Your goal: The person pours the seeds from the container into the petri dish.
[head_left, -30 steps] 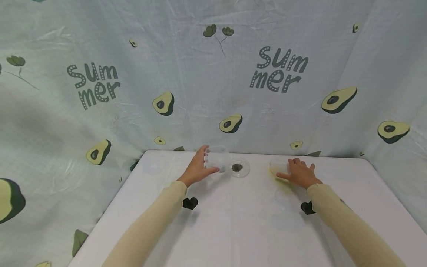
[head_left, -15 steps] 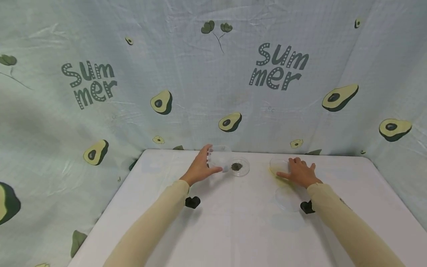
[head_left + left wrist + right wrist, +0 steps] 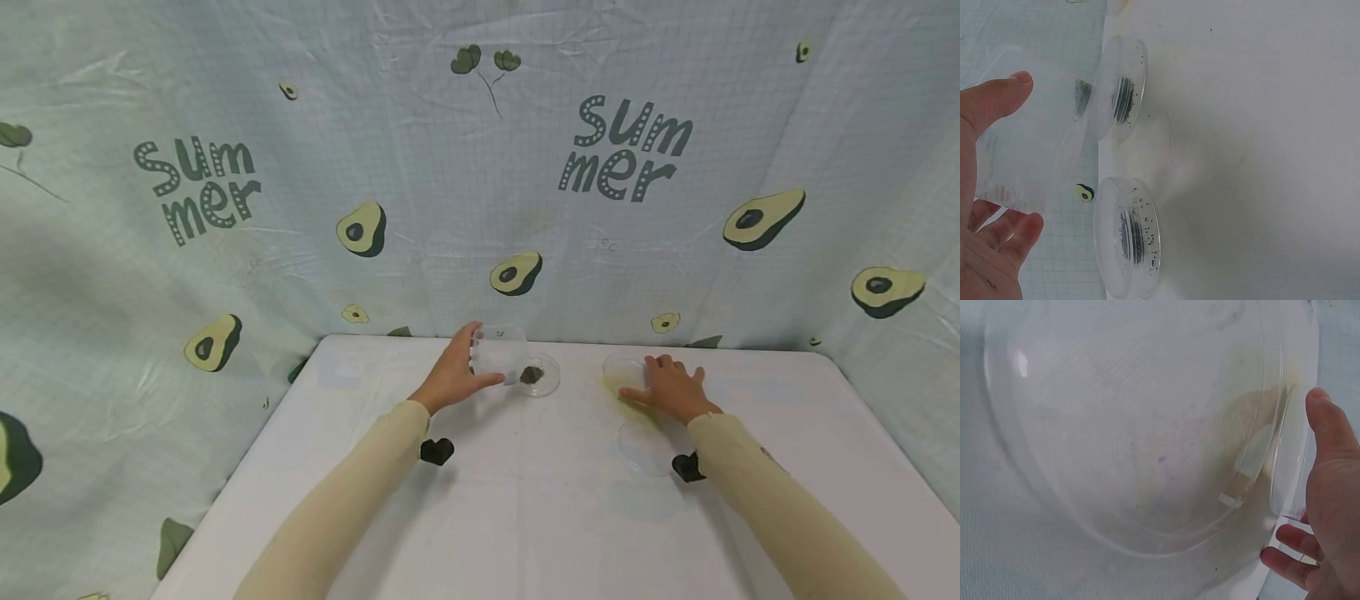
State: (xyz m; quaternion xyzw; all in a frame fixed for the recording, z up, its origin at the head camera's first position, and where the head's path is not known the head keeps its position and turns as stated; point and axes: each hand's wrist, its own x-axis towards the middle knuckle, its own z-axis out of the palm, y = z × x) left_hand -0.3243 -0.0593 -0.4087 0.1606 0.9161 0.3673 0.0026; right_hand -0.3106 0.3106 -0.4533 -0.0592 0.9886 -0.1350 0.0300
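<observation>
My left hand (image 3: 453, 377) holds a clear, round plastic dish (image 3: 500, 350) on edge, thumb on the near side and fingers on the far side. Just right of it, a shallow clear petri dish (image 3: 551, 388) holds a small heap of dark flakes (image 3: 532, 375). The left wrist view shows two such dishes, an upper one (image 3: 1138, 75) and a lower one (image 3: 1147, 250), each with dark grains. My right hand (image 3: 672, 390) spans another clear round dish (image 3: 618, 371) with a yellowish tint about it; in the right wrist view, thumb and fingers lie at opposite sides of that dish's rim (image 3: 1291, 450).
In front of the right hand lies another clear round dish (image 3: 637, 450), which fills much of the right wrist view. The white table (image 3: 517, 517) ends at a hanging avocado-print cloth (image 3: 450, 167) just behind the dishes. Each wrist wears a dark band piece.
My left hand and its clear dish have moved slightly right, so the dish now overlaps the edge of the one with dark flakes. The right hand stays in place on its dish.
</observation>
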